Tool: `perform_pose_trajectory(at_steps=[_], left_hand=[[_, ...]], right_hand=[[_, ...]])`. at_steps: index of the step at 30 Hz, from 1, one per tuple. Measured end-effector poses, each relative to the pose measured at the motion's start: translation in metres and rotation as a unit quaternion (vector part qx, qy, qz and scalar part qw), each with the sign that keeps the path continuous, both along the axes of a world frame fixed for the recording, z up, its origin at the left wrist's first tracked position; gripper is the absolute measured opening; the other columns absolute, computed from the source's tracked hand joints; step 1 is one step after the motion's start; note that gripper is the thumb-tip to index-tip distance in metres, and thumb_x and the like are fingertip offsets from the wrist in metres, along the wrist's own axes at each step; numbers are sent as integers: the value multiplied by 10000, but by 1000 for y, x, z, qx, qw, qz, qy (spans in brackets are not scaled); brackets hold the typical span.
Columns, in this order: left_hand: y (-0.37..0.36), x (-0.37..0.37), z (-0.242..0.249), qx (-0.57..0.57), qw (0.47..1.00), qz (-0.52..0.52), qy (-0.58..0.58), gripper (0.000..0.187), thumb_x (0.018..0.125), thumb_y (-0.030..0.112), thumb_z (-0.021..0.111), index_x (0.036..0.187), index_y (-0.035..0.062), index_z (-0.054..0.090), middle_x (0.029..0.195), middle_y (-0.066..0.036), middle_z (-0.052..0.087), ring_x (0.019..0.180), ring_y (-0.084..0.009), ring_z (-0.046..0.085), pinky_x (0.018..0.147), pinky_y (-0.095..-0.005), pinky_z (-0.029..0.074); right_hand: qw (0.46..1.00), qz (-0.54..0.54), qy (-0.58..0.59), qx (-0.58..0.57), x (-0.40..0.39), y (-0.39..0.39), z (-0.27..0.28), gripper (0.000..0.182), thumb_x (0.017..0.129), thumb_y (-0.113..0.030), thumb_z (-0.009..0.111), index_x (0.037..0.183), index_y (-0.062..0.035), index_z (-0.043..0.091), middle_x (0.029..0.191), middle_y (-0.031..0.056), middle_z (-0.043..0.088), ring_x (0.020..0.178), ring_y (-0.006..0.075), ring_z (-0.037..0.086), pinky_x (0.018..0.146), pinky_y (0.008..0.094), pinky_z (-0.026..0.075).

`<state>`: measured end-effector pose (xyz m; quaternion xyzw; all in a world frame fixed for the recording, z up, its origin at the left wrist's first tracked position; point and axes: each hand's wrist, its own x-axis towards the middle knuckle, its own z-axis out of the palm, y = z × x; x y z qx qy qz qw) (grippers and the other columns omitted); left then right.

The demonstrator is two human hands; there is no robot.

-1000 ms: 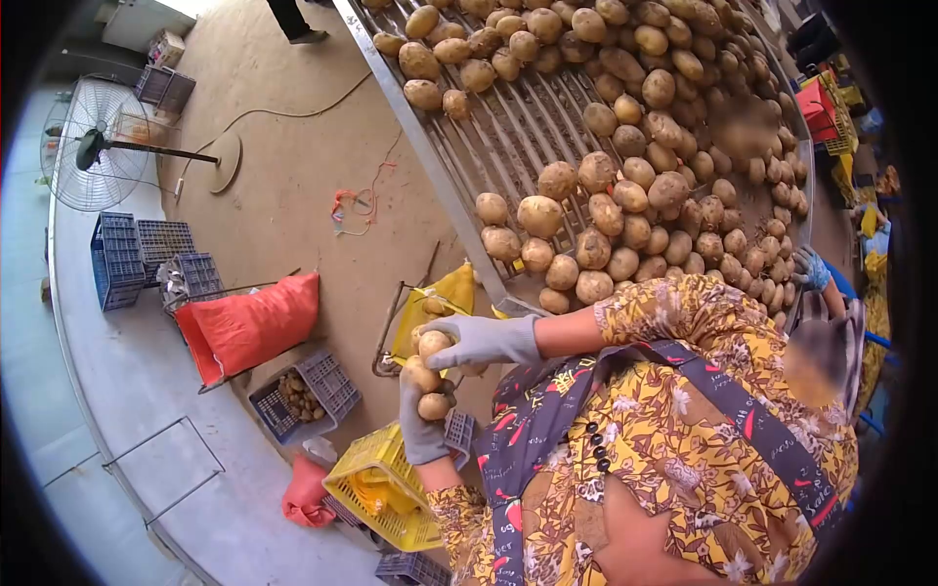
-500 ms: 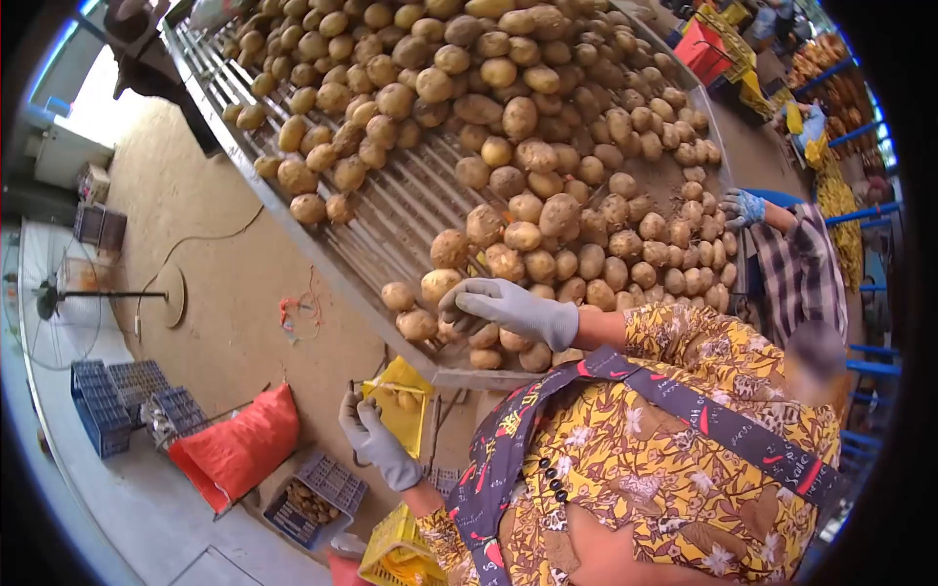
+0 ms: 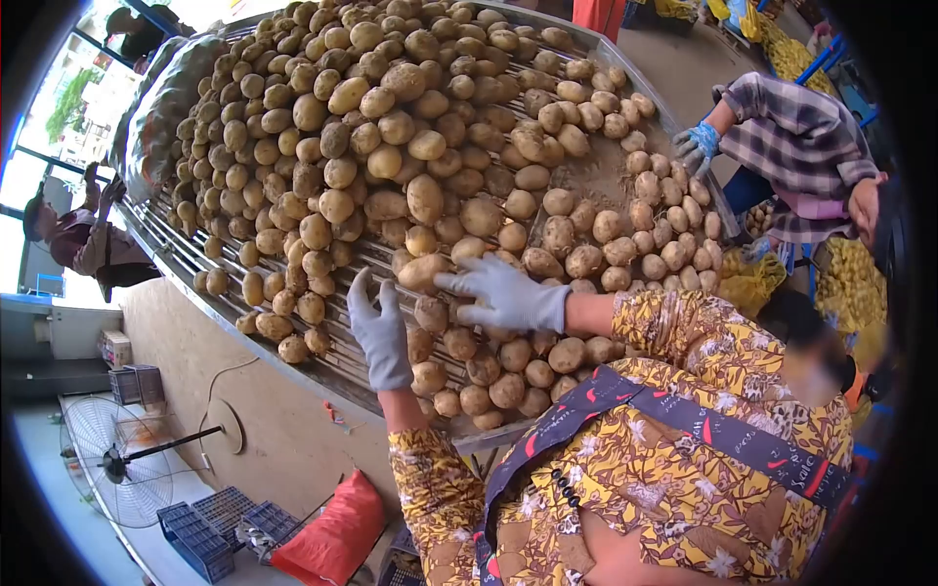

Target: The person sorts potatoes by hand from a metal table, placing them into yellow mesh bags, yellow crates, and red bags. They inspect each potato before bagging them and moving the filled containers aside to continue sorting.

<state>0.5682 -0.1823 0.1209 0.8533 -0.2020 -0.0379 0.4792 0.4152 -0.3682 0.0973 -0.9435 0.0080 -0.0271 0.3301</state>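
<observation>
My left hand [image 3: 379, 337], in a grey glove, hangs over the slatted table [image 3: 337, 337] with thumb and fingers apart and nothing between them. Just right of it, my right hand [image 3: 513, 296], gloved alike, reaches over the potatoes with its fingers spread. Its fingertips come close to an oblong potato [image 3: 424, 273] and a rounder potato [image 3: 431, 313] that lie between the two hands. Behind them rises a large heap of potatoes [image 3: 332, 146], earthy brown and pale. More potatoes [image 3: 506, 391] lie along the near edge, below my right forearm.
A person in a plaid shirt [image 3: 806, 137] works at the right side, with a blue-gloved hand [image 3: 697, 146] at the table edge. Another person [image 3: 83, 230] stands at the far left. A fan [image 3: 115, 464], crates [image 3: 195, 540] and a red sack [image 3: 337, 527] stand lower left.
My left hand has come up from over the yellow crate beside the table to above the slats. My right hand has left the near-corner potatoes and opened out further in. The view has shifted.
</observation>
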Motion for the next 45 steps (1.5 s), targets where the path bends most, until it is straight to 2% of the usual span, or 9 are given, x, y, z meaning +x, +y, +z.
perform_pose_trajectory(at_steps=[9,12,17,23,27,32,35,37,45], left_hand=[[-98,19,-19,423,889,-145,-104,678,810,404,792,1349,68,553,1237,-182,664,1164,-364,601,1005,-479,467],[-64,25,-33,178,974,-118,-73,645,817,360,808,1327,53,560,1218,-192,662,1145,-322,608,966,-440,492],[34,-1,1,-395,851,46,343,417,988,304,688,1316,65,590,1176,-57,652,1032,-214,624,907,-396,545],[109,-56,-7,-406,791,124,441,392,1039,438,576,1189,78,617,1130,-78,664,1001,-202,641,835,-381,558],[115,-88,-31,-211,918,140,306,305,1000,242,610,1225,37,632,1058,-59,636,885,-168,625,791,-323,532],[83,-96,11,-166,943,185,222,350,957,196,674,1267,35,649,1105,-83,634,882,-195,635,811,-339,533],[69,-75,13,35,987,97,124,377,948,232,691,1269,38,649,1151,-125,644,894,-253,663,819,-365,540],[43,-62,19,134,989,21,58,396,947,275,695,1261,38,645,1179,-151,648,910,-292,682,821,-385,544],[-22,-32,13,326,943,-49,-37,495,873,402,736,1222,71,620,1171,-153,659,1062,-373,667,883,-450,536]], right_hand=[[979,159,-113,51,-54,36,12,448,919,-290,694,1328,-118,632,1440,138,556,1342,368,507,1072,490,458],[952,130,-15,275,-57,16,21,270,974,-247,668,1179,-76,712,1166,107,721,1079,284,693,944,371,549],[981,-91,-152,-82,-10,-49,19,439,895,-137,650,1330,-124,595,1306,106,622,1103,303,650,937,435,524],[977,-16,34,-209,36,-37,-4,593,846,-136,665,1424,-142,536,1335,121,563,1124,330,630,924,455,529],[997,-38,-25,69,29,-50,-8,582,861,-152,666,1424,-115,523,1338,174,556,1139,356,629,956,432,557],[664,-82,40,742,1,-71,-1,459,991,-340,626,1308,-13,570,1307,142,606,1179,206,629,932,330,576],[787,-162,114,584,1,-62,6,438,955,-388,668,1213,-35,627,1201,151,666,1044,255,690,868,363,589],[999,-23,3,-34,7,-40,25,505,896,-394,716,1251,-47,621,1153,192,679,974,314,710,820,405,591],[965,114,98,-217,51,-7,23,465,732,-264,777,1122,-59,625,1005,153,688,913,327,711,765,439,584]])
